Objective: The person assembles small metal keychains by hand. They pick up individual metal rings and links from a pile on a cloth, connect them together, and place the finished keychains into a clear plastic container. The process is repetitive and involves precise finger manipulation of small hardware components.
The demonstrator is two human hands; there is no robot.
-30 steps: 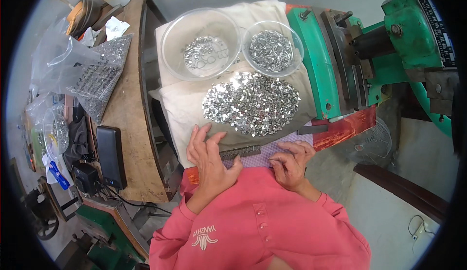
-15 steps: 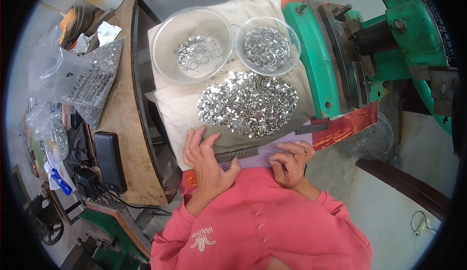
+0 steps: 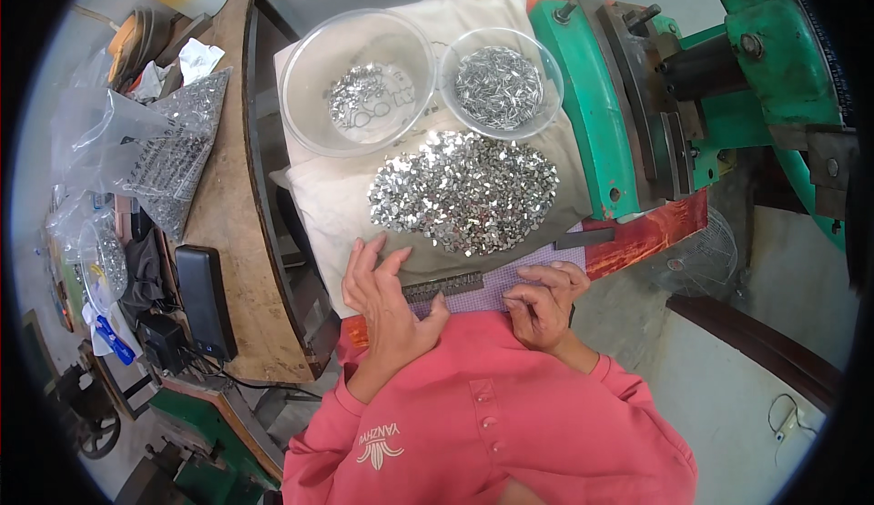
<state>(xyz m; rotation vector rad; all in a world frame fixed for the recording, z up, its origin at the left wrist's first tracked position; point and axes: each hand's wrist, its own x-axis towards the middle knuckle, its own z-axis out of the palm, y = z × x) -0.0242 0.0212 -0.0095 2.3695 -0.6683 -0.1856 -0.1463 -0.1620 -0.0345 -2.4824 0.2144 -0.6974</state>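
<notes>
A narrow dark metal bar [image 3: 458,284] with a row of small notches or pieces along it lies on a purple checked cloth [image 3: 510,277] close to my body. My left hand [image 3: 387,309] holds the bar's left end, thumb against its near edge and fingers curled around the far side. Right of the bar, my right hand [image 3: 548,309] is held with thumb and fingertips drawn together; anything pinched there is too small to make out. Beyond both hands spreads a heap of small shiny metal pieces [image 3: 464,194] on a pale cloth [image 3: 328,200].
Behind the heap stand a large clear tub [image 3: 300,105] with some metal pieces and a smaller clear tub [image 3: 557,95] of metal pins. A green press [image 3: 583,114] rises at right, near another dark bar [image 3: 584,238]. The wooden table [image 3: 241,259] at left holds a bag of parts [image 3: 182,159].
My hands and the bar keep practically the same places. The view has shifted very slightly.
</notes>
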